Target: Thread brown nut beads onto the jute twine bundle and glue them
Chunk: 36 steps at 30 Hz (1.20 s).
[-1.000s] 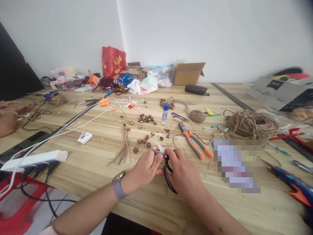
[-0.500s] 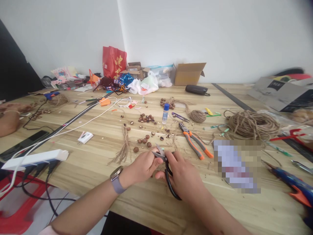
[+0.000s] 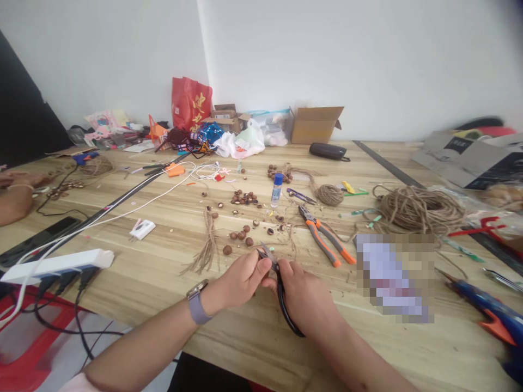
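Observation:
Black-handled scissors (image 3: pixel 283 305) are gripped in my right hand (image 3: pixel 308 299), their blades pointing up and left. My left hand (image 3: pixel 243 277), with a watch on its wrist, is closed right at the blades; whatever it pinches is hidden by the fingers. Just beyond the hands lie several whole brown nuts (image 3: pixel 241 235) and cracked nut shells (image 3: pixel 245 197). A frayed twine tassel (image 3: pixel 208 242) lies to the left of them. Orange-and-grey pliers (image 3: pixel 327 237) rest to the right of the nuts, and a blue-capped glue bottle (image 3: pixel 277 191) stands behind.
On the right are a big twine coil (image 3: pixel 420 209), a blurred-out patch and a blue glue gun (image 3: pixel 474 302). A white power strip (image 3: pixel 61 267) with cables sits at left. Another person's hands (image 3: pixel 20 182) are at the far left. Bags and boxes line the wall.
The scissor blades have come closer together, and my right hand's fingers have drawn in around the handles. My left hand stays at the blades, shifted only slightly.

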Each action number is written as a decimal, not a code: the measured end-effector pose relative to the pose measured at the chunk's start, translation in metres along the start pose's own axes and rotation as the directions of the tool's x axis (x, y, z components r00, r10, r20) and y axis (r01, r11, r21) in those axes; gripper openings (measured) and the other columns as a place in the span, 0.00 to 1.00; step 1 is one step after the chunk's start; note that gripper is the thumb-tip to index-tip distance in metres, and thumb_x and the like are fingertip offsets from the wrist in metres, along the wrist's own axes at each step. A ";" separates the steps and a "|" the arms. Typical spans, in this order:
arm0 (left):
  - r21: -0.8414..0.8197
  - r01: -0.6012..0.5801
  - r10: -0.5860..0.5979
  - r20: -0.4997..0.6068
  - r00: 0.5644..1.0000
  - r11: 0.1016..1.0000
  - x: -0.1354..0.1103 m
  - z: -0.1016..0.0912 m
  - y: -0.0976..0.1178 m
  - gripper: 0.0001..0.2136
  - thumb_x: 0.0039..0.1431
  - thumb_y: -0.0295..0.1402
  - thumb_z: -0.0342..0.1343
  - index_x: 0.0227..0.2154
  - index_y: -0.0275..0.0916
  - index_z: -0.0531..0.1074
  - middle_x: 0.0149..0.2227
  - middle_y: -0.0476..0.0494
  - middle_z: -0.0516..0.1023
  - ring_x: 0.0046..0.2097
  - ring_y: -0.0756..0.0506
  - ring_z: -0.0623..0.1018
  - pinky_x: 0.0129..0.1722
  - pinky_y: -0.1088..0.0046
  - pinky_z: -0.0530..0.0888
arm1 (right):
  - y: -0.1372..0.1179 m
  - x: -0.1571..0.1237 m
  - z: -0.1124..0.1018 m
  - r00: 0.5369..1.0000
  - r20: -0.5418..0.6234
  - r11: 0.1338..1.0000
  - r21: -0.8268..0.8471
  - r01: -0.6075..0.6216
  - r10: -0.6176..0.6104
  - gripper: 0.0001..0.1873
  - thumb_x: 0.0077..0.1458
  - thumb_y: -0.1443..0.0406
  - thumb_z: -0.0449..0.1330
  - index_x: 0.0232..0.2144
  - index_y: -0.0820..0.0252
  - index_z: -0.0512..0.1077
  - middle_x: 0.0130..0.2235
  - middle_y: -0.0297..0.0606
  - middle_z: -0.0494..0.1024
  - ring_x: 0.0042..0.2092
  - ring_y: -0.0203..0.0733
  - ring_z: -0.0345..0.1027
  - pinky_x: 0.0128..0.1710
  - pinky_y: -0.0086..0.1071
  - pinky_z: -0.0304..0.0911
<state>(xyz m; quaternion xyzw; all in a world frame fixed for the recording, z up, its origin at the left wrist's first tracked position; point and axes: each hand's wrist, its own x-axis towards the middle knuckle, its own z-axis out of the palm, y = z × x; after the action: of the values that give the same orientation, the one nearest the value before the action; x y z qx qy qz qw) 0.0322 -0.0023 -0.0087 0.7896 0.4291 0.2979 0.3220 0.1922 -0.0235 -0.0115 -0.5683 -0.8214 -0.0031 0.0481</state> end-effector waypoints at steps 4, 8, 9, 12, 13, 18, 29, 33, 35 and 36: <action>-0.050 0.035 -0.034 0.024 0.999 0.998 0.000 0.001 -0.005 0.17 0.66 0.45 0.35 0.26 0.41 0.58 0.26 0.49 0.64 0.30 0.48 0.66 0.33 0.69 0.65 | 0.000 0.000 -0.002 1.000 0.012 1.000 -0.014 0.004 -0.003 0.09 0.62 0.60 0.52 0.34 0.60 0.65 0.30 0.40 0.77 0.28 0.42 0.74 0.20 0.29 0.47; -0.172 0.100 -0.087 0.080 0.993 0.980 0.000 0.001 -0.008 0.19 0.65 0.48 0.34 0.26 0.41 0.57 0.25 0.51 0.62 0.28 0.49 0.64 0.30 0.70 0.64 | 0.003 0.001 0.000 1.000 0.011 0.999 -0.030 0.025 -0.024 0.11 0.62 0.59 0.52 0.34 0.60 0.65 0.29 0.41 0.77 0.27 0.43 0.74 0.20 0.30 0.47; -0.222 0.120 -0.100 0.098 0.990 0.968 0.000 0.000 -0.008 0.19 0.65 0.48 0.33 0.25 0.41 0.56 0.24 0.52 0.60 0.27 0.49 0.63 0.29 0.71 0.64 | 0.004 0.002 0.001 0.999 0.006 0.999 -0.030 0.042 -0.042 0.11 0.63 0.59 0.51 0.34 0.61 0.65 0.29 0.41 0.78 0.27 0.44 0.75 0.20 0.30 0.47; -0.283 0.117 -0.087 0.115 0.989 0.952 0.000 -0.002 -0.006 0.20 0.65 0.48 0.32 0.25 0.41 0.56 0.23 0.52 0.59 0.26 0.50 0.61 0.27 0.72 0.62 | 0.007 0.002 0.002 0.996 0.004 0.996 0.008 0.090 -0.090 0.11 0.63 0.59 0.50 0.33 0.61 0.65 0.28 0.40 0.78 0.27 0.45 0.75 0.21 0.30 0.48; -0.261 0.096 -0.071 0.105 0.992 0.961 0.000 -0.002 -0.005 0.19 0.65 0.48 0.33 0.26 0.41 0.57 0.24 0.52 0.60 0.27 0.50 0.62 0.28 0.72 0.63 | 0.008 0.003 0.002 0.996 0.005 0.996 0.032 0.085 -0.085 0.11 0.63 0.59 0.50 0.34 0.61 0.65 0.28 0.40 0.78 0.27 0.44 0.75 0.21 0.30 0.48; -0.156 0.055 -0.047 0.056 0.997 0.986 0.003 -0.004 -0.004 0.17 0.65 0.47 0.35 0.31 0.40 0.59 0.26 0.51 0.64 0.29 0.49 0.65 0.30 0.72 0.65 | 0.013 0.004 0.003 0.994 -0.109 0.981 0.194 0.003 0.018 0.14 0.59 0.55 0.54 0.38 0.59 0.66 0.32 0.38 0.77 0.28 0.43 0.74 0.22 0.29 0.52; -0.042 -0.064 0.068 0.115 0.991 0.997 0.002 -0.011 0.000 0.17 0.66 0.44 0.35 0.39 0.38 0.63 0.39 0.41 0.71 0.39 0.46 0.71 0.40 0.68 0.69 | 0.013 0.003 0.002 0.986 -0.151 0.956 0.271 0.114 -0.074 0.22 0.56 0.50 0.55 0.43 0.61 0.65 0.38 0.43 0.71 0.34 0.47 0.71 0.30 0.35 0.62; -0.040 -0.077 0.082 0.144 0.986 0.996 0.002 -0.013 0.001 0.17 0.66 0.44 0.35 0.37 0.38 0.63 0.38 0.42 0.72 0.38 0.46 0.71 0.38 0.69 0.69 | 0.011 0.002 -0.002 0.990 -0.106 0.962 0.250 0.112 -0.088 0.21 0.58 0.50 0.53 0.42 0.61 0.65 0.38 0.44 0.72 0.34 0.46 0.70 0.30 0.34 0.61; -0.025 -0.074 0.077 0.159 0.984 0.997 0.001 -0.013 0.000 0.17 0.66 0.44 0.35 0.34 0.38 0.63 0.36 0.43 0.71 0.37 0.46 0.71 0.37 0.69 0.69 | 0.010 0.001 -0.004 0.994 -0.053 0.967 0.233 0.105 -0.095 0.20 0.59 0.51 0.52 0.43 0.61 0.65 0.38 0.44 0.72 0.34 0.45 0.71 0.29 0.33 0.59; -0.015 -0.071 0.073 0.165 0.984 0.997 0.001 -0.013 -0.001 0.17 0.66 0.44 0.35 0.32 0.38 0.62 0.34 0.43 0.71 0.36 0.47 0.70 0.37 0.69 0.69 | 0.009 0.001 -0.006 0.995 -0.026 0.972 0.216 0.096 -0.093 0.19 0.60 0.52 0.52 0.44 0.61 0.65 0.38 0.44 0.73 0.34 0.45 0.71 0.29 0.32 0.58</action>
<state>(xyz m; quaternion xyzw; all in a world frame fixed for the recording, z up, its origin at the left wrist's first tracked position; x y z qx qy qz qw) 0.0227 0.0025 -0.0007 0.8252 0.3706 0.2447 0.3491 0.2008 -0.0197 -0.0063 -0.5198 -0.8426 0.0798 0.1163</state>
